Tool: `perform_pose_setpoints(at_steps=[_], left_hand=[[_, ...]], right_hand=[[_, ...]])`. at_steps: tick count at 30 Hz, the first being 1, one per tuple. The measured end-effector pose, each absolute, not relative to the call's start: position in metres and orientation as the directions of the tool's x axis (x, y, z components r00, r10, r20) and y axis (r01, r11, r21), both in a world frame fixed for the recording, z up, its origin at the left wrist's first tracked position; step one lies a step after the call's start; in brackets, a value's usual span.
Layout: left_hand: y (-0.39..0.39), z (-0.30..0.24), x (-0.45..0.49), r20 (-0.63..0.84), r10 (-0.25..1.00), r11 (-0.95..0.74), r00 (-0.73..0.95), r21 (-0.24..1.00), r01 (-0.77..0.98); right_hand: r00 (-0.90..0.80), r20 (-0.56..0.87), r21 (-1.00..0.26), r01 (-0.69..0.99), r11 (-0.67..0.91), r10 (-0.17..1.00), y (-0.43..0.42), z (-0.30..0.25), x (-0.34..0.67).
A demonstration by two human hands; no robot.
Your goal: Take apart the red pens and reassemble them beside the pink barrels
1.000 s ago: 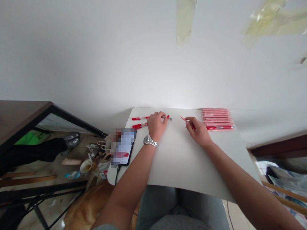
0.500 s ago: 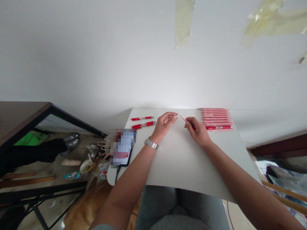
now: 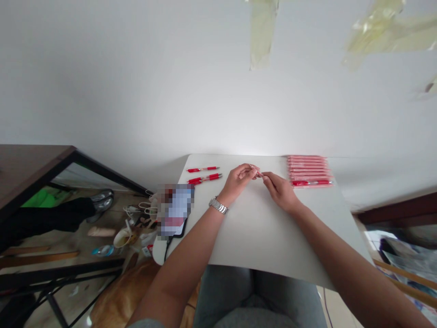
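My left hand [image 3: 241, 179], with a metal watch on its wrist, pinches the far end of a slim reddish pen [image 3: 260, 174]. My right hand [image 3: 278, 187] has its fingers closed around the other end, so most of the pen is hidden. Both hands are just above the white table [image 3: 259, 232], close together. Several pink, slim packs [image 3: 307, 166] lie side by side in a stack right of my right hand, with a red pen [image 3: 310, 182] along the near edge. Left of my left hand lie a single red pen [image 3: 203, 169] and more red pens [image 3: 206, 178] close together.
A phone [image 3: 177, 212] with a cable rests on the table's left edge. The wall [image 3: 218, 91] stands behind the table. At the left are a dark desk [image 3: 34, 159], another person's shoe [image 3: 101, 202] and floor clutter. A tan dog [image 3: 126, 296] seems to lie below.
My left hand has moved slightly right and closed on the pen's tip, which was apart from it before. My right hand still holds the pen, now a little lower.
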State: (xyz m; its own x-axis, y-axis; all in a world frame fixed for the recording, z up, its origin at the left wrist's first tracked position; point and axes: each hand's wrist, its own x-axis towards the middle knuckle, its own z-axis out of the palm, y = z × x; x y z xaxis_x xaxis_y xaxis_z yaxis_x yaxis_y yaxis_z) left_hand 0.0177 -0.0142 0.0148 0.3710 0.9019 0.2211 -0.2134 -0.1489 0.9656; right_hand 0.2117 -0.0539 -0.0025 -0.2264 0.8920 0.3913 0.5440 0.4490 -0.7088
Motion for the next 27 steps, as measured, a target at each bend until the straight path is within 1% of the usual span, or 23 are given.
perform_pose_setpoints(at_steps=[6, 9, 12, 17, 22, 27], left_hand=[[-0.0152, 0.0131, 0.0160, 0.210, 0.887, -0.139, 0.410, 0.971, -0.196], [-0.0164, 0.0117, 0.0176, 0.212, 0.887, -0.115, 0.411, 0.962, -0.247], [-0.0169, 0.0113, 0.0190, 0.205, 0.891, -0.119, 0.406, 0.967, -0.227], [-0.0159, 0.0117, 0.0202, 0.204, 0.917, -0.143, 0.342, 0.970, -0.196], [-0.0166, 0.0131, 0.0220, 0.199, 0.939, -0.155, 0.281, 0.973, -0.171], [-0.0160, 0.0088, 0.0237, 0.187, 0.955, -0.141, 0.230, 0.969, -0.202]], right_hand=[[-0.265, 0.295, -0.777, 0.493, 0.392, 0.918, -0.0564, -0.0018, 0.2125], [-0.261, 0.265, -0.818, 0.450, 0.360, 0.928, -0.0576, -0.0037, 0.2132], [-0.260, 0.260, -0.827, 0.437, 0.353, 0.930, -0.0573, -0.0061, 0.2136], [-0.232, 0.288, -0.780, 0.506, 0.368, 0.929, -0.0553, -0.0076, 0.2123], [-0.209, 0.371, -0.702, 0.574, 0.421, 0.905, -0.0549, -0.0062, 0.2097], [-0.196, 0.419, -0.662, 0.603, 0.446, 0.887, -0.0534, -0.0087, 0.2102]])
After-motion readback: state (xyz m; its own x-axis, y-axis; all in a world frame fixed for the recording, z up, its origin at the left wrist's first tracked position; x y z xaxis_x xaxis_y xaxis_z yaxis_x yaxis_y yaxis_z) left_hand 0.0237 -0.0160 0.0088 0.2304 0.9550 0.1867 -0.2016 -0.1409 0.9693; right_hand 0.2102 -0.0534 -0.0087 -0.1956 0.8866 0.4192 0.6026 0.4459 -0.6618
